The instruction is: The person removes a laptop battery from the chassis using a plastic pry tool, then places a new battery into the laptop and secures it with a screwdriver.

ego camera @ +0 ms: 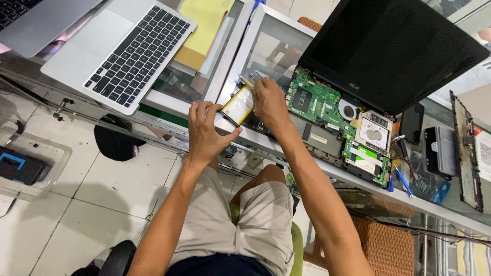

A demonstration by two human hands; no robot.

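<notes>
My left hand [206,132] and my right hand [269,104] together hold a flat silver pouch with a yellow edge [239,105], tilted on its edge above the front of a glass counter [266,46]. The left thumb and fingers pinch its lower corner; the right fingers grip its upper end. Just right of it lies an opened black laptop [388,46] with its green circuit board [317,99], round fan [349,110] and other inner parts bare.
A silver laptop [123,51] and a yellow pad [204,23] lie on the counter at left. A black drive [440,151], a blue pen [403,181] and a detached panel [466,153] sit at right. A clear bin [46,163] stands on the tiled floor.
</notes>
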